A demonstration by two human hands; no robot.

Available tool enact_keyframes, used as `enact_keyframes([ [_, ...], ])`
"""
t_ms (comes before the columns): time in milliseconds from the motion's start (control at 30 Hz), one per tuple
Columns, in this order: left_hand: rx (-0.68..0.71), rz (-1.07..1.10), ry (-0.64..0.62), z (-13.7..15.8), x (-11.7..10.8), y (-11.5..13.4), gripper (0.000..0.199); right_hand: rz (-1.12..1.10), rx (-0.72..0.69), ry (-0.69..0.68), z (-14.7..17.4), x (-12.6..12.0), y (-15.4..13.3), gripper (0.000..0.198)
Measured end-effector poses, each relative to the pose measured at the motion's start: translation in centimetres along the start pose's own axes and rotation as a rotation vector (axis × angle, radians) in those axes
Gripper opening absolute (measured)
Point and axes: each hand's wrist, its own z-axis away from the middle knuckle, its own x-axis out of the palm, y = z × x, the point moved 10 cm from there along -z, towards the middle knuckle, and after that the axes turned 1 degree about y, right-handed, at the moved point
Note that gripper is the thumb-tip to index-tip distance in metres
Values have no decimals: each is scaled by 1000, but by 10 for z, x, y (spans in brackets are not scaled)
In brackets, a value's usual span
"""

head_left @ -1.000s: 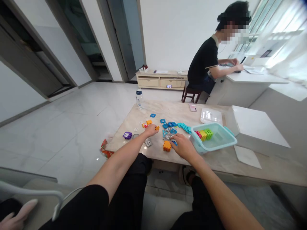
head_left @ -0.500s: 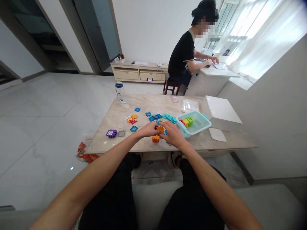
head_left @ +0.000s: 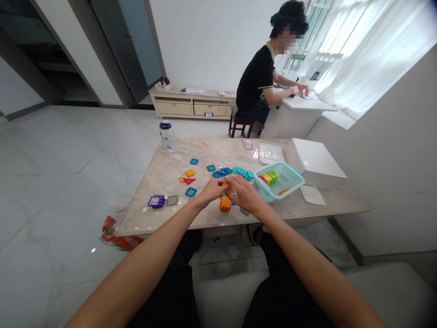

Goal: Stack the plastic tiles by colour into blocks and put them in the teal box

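Observation:
Between my two hands is an orange interlocking block piece [head_left: 228,187]. My left hand [head_left: 214,188] is closed on its left side, and my right hand [head_left: 241,191] curls over its right side. Just below them on the table stands a stack of orange pieces [head_left: 225,204]. Blue pieces [head_left: 225,171] and turquoise pieces [head_left: 243,173] lie beyond my fingers. To the left are a blue square piece [head_left: 190,192], a grey piece [head_left: 172,200] and a purple stack [head_left: 156,201] with a white window piece on top. My fingers partly hide the held piece.
Right of my hands stands a light-blue basket [head_left: 290,191] with green, yellow and pink pieces. Behind it are a clear plastic lid [head_left: 271,153] and a white box [head_left: 319,159]. A water bottle [head_left: 168,136] stands at the far left corner. Someone in black [head_left: 254,77] sits at a desk.
The camera view has shifted slightly. My hands stay together around the orange piece. An orange piece now shows inside the basket's right part, where none was visible before.

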Motion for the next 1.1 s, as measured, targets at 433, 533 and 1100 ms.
enact_keyframes([
  [433,-106,34,-84,-1,15,-6,32,5,78,12,21,-7,23,41],
  [533,-180,48,-50,-3,0,-16,38,56,124,20,24,-11,33,40],
  [1100,-170,-493,276,-2,-83,-68,11,114,119,-353,32,48,10,41],
])
